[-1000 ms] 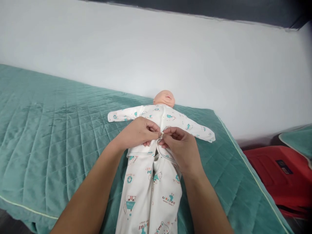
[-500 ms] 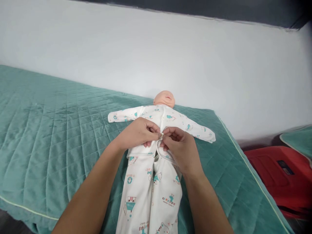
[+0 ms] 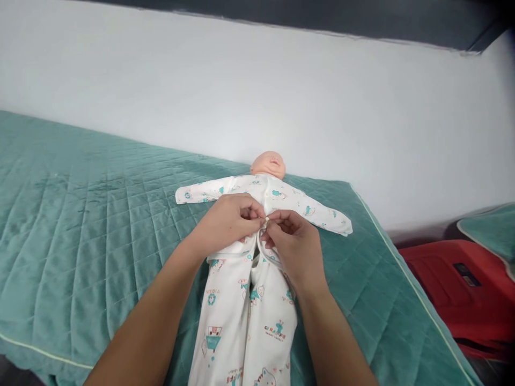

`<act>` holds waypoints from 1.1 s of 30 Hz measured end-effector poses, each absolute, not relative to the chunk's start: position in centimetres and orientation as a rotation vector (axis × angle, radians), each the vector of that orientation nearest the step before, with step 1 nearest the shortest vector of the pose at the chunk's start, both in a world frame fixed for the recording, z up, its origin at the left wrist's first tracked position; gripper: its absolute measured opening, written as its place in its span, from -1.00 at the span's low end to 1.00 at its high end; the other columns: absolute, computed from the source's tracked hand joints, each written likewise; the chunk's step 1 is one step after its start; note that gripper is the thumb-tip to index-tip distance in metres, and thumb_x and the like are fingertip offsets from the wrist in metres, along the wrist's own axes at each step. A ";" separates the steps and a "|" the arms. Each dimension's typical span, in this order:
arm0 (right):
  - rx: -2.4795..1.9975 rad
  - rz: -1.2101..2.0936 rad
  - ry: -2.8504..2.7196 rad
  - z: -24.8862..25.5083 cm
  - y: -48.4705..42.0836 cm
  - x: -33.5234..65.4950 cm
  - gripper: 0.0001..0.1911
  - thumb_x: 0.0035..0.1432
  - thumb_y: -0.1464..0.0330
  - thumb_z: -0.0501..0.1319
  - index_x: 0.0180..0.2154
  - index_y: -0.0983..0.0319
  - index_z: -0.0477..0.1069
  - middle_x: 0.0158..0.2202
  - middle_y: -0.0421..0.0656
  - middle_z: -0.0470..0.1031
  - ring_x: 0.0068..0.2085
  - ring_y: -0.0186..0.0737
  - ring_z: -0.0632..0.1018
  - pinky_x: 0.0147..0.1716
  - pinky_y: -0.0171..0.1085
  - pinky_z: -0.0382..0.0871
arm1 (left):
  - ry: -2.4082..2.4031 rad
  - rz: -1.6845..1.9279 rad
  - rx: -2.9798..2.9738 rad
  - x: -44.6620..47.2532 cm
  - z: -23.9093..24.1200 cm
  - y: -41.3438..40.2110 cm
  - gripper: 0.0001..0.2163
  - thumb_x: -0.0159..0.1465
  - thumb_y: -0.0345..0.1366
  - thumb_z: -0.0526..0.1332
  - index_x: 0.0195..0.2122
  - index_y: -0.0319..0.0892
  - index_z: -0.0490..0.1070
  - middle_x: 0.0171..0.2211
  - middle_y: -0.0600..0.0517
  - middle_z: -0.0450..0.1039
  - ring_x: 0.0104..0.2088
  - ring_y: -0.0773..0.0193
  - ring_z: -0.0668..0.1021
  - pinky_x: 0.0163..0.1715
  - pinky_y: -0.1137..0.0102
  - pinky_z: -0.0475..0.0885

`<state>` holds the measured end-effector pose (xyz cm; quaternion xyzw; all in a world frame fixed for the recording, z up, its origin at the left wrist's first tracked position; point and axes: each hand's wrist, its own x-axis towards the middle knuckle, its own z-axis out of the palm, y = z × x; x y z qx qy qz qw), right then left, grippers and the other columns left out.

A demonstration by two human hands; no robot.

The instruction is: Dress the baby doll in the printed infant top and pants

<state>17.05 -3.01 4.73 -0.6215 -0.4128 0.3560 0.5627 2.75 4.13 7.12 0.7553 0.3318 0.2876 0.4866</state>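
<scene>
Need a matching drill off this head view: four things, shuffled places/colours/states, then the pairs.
1. Doll's head
2. Bed cover
3. Red object
4. Left hand

A. At the picture's right edge
B. Pinching the front of the white top
C. Beyond both hands, near the wall
D. Green, quilted

Pairs: 1-C, 2-D, 3-A, 4-B

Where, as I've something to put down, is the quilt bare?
Widest: left of the left forearm, between the wall and the near piping. Smaller: between the right forearm and right-hand piping. Crowded: the jacket front, pinched by left hand and right hand.
</scene>
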 end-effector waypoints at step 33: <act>-1.603 0.900 -1.125 5.8 -3.8 18.1 -0.84 0.09 0.26 0.31 -0.29 0.19 0.46 -0.46 -0.23 0.54 -0.48 -0.30 0.55 -0.53 -0.39 0.47 | 0.817 0.621 1.650 2.6 7.0 4.5 -0.90 0.15 -0.33 0.24 -0.41 -0.23 0.52 -0.59 0.09 0.46 -0.58 0.45 0.46 -0.54 0.57 0.40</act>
